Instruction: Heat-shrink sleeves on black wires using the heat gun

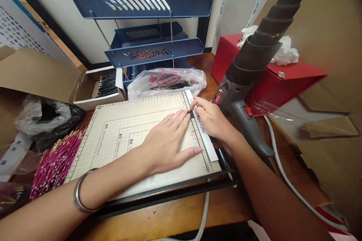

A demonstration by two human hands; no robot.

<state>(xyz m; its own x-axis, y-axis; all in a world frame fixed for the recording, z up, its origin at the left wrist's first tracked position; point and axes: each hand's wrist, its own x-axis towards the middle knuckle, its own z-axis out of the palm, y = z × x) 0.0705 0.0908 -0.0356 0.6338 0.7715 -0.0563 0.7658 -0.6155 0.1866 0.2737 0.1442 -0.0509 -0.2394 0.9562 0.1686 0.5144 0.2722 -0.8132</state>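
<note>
A cream paper cutter (113,120) with a printed grid lies on the wooden table, its white guard strip (209,145) along the right edge. My left hand (166,141) lies flat on the board, fingers stretched and thumb apart. Its fingertips touch a small black piece (191,114) beside the strip. From the right, my right hand (210,116) reaches over the strip with fingers curled and pinched at that same piece. Most of the piece is hidden by my fingers, so I cannot make out its kind. The cutter's black handle (224,160) sits under my right wrist.
A heat gun (243,83) stands right of the cutter, before a red box (296,71). Behind are a clear plastic bag (166,83), a blue rack (141,0) and a box of black wires (98,83). Magenta wires (58,162) lie left; a grey cable (278,158) runs right.
</note>
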